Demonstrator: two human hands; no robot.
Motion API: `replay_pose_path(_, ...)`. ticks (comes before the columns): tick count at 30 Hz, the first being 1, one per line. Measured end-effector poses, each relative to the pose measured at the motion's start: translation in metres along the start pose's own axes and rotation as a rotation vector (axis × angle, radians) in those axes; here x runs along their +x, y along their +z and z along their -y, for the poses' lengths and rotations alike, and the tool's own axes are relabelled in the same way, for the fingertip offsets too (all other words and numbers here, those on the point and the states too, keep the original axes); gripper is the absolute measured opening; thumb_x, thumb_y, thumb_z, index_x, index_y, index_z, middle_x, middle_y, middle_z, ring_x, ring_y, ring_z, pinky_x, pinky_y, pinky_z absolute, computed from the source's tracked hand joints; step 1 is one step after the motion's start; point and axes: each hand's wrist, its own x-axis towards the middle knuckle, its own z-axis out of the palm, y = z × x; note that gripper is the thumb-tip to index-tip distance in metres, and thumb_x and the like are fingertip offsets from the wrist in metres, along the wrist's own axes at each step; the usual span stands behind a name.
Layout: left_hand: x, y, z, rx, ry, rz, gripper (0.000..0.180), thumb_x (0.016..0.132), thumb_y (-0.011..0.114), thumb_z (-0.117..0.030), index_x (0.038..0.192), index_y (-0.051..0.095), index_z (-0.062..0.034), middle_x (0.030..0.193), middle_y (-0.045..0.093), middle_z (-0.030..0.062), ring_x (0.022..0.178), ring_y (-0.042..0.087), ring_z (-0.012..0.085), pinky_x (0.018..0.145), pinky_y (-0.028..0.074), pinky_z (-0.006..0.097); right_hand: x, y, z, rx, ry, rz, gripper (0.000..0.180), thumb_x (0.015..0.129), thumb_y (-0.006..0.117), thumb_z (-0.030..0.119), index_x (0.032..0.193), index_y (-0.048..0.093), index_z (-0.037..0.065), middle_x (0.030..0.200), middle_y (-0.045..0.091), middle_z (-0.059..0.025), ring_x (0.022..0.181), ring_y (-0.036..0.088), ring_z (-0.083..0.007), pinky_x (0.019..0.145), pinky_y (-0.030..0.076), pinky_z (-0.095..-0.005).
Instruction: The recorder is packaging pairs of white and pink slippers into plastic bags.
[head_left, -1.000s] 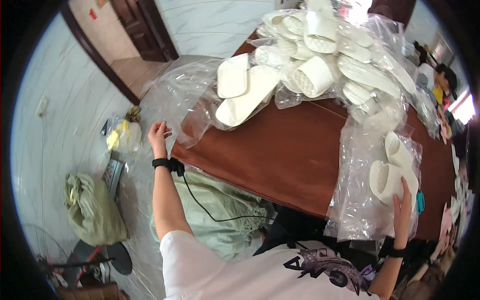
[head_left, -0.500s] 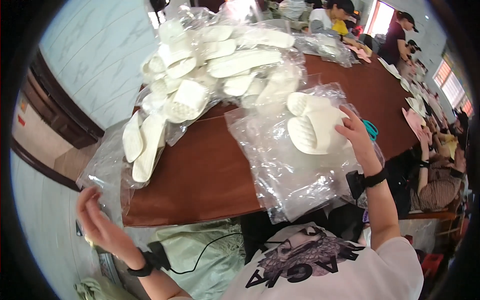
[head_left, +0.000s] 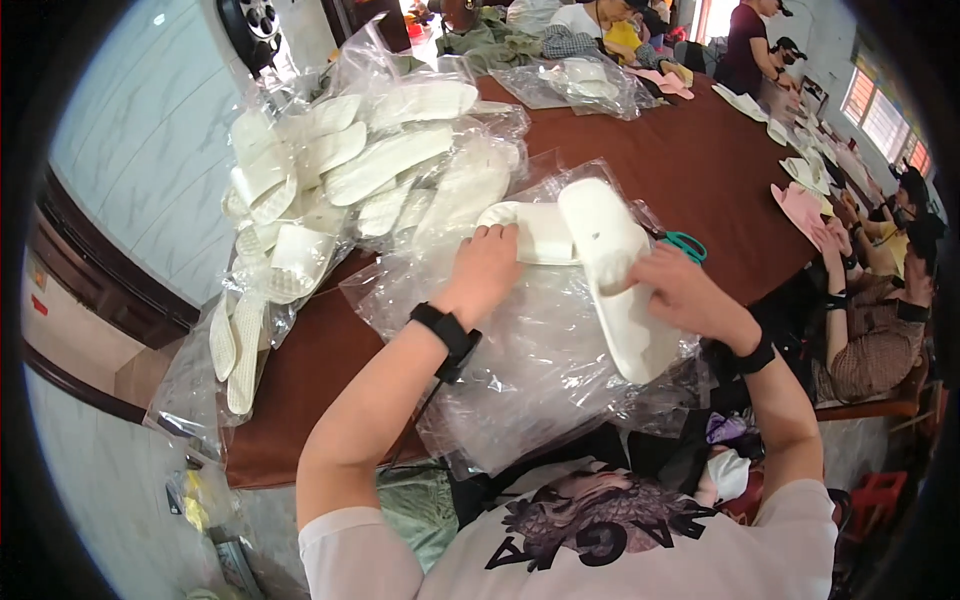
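Two white slide slippers lie before me on a stack of clear plastic bags (head_left: 500, 350). My left hand (head_left: 487, 268) has its fingers curled over the near end of one slipper (head_left: 545, 232), which lies crosswise. In my right hand (head_left: 685, 298) is the other slipper (head_left: 600, 235), pinched by the edge of its strap. That slipper stretches toward me and overlaps the first one. Just beyond my right hand lie scissors with teal handles (head_left: 685, 246), their blades partly hidden under plastic.
Bagged white slippers (head_left: 390, 165) are heaped at the left and back of the brown table (head_left: 620, 130). Another bagged pair (head_left: 585, 78) sits farther off. Co-workers handle pink and white slippers along the right; a pink one (head_left: 797, 208) is nearest. A red stool (head_left: 878, 505) stands at lower right.
My left hand has come from the far left onto a slipper. My right hand has separated the pair and turned one slipper lengthwise. The view has shifted to the right.
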Motion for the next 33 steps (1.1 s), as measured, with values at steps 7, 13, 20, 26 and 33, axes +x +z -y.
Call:
replay_pose_path(7, 0.03, 0.012, 0.006, -0.574, -0.488, -0.109, 0.04, 0.081, 0.071, -0.02, 0.117, 0.065, -0.0034, 0.092, 0.067, 0.0137, 0.094, 0.062, 0.03, 0.083, 0.049, 0.039, -0.014, 0.02, -0.008, 0.043, 0.024, -0.094, 0.032, 0.067, 0.054, -0.002, 0.097, 0.058, 0.007, 0.088, 0.054, -0.011, 0.095, 0.053, -0.0314, 0.089, 0.041, -0.0432)
replay_pose_path(13, -0.009, -0.116, -0.017, -0.365, -0.311, -0.346, 0.033, 0.085, 0.068, -0.01, 0.118, 0.068, -0.0051, 0.103, 0.07, 0.0119, 0.092, 0.061, 0.0217, 0.088, 0.047, 0.032, -0.02, -0.015, -0.002, -0.11, -0.143, -0.197, 0.028, 0.064, 0.058, 0.0, 0.091, 0.059, 0.009, 0.085, 0.051, -0.0071, 0.095, 0.053, -0.029, 0.109, 0.035, -0.0499)
replay_pose_path(20, -0.142, -0.054, -0.053, -0.374, -0.46, -0.344, 0.035, 0.083, 0.07, -0.005, 0.118, 0.067, -0.0046, 0.107, 0.066, 0.0116, 0.093, 0.059, 0.0266, 0.089, 0.046, 0.037, -0.02, -0.042, 0.029, -0.111, -0.388, 0.215, 0.023, 0.066, 0.065, 0.005, 0.086, 0.058, 0.014, 0.082, 0.05, -0.0038, 0.091, 0.055, -0.0256, 0.108, 0.036, -0.0492)
replay_pose_path(26, -0.157, -0.024, -0.058, -0.507, -0.489, -0.408, 0.035, 0.085, 0.066, -0.003, 0.12, 0.064, -0.0035, 0.105, 0.063, 0.014, 0.097, 0.057, 0.0294, 0.087, 0.047, 0.036, -0.014, -0.039, 0.04, -0.176, -0.479, 0.525, 0.02, 0.072, 0.067, 0.006, 0.088, 0.063, 0.018, 0.079, 0.054, -0.0024, 0.091, 0.057, -0.0229, 0.101, 0.04, -0.048)
replay_pose_path(33, -0.161, -0.027, -0.058, -0.519, -0.5, -0.377, 0.034, 0.087, 0.066, -0.006, 0.121, 0.064, -0.0043, 0.109, 0.063, 0.0114, 0.097, 0.06, 0.0246, 0.088, 0.048, 0.033, -0.004, -0.027, 0.055, -0.221, -0.502, 0.587, 0.018, 0.073, 0.067, 0.012, 0.09, 0.063, 0.017, 0.081, 0.055, -0.0014, 0.094, 0.057, -0.0214, 0.1, 0.041, -0.0451)
